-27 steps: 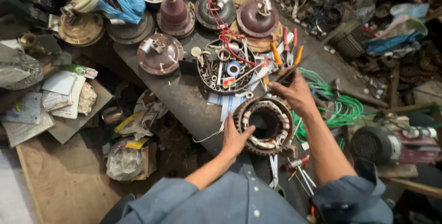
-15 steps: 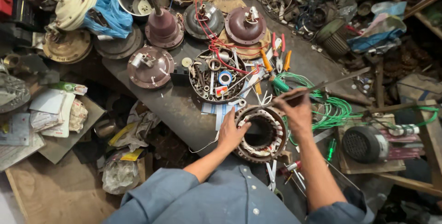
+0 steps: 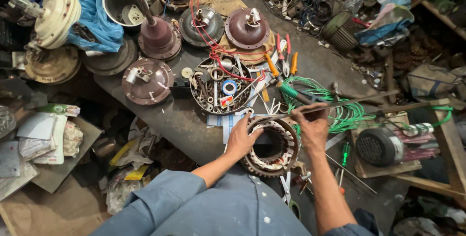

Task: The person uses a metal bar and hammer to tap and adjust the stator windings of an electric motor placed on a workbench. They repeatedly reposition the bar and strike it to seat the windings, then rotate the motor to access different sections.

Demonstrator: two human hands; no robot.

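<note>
Meanwhile, shifted slightly since earlier frames: left hand (image 3: 241, 140) kept gripping left rim of round copper-wound metal stator ring (image 3: 270, 145) at bench edge; right hand (image 3: 312, 128) moved onto ring's right rim, pinching thin dark rod (image 3: 357, 99). Crowded around: round metal tray of tools (image 3: 218, 86) just behind, coiled green wire (image 3: 335, 105) to the right, maroon domed motor covers (image 3: 147, 81) farther back. Right fingertips partly hidden, exact hold hard to make out. Ring's near side cut off by blue-grey shirt (image 3: 233, 207).
</note>
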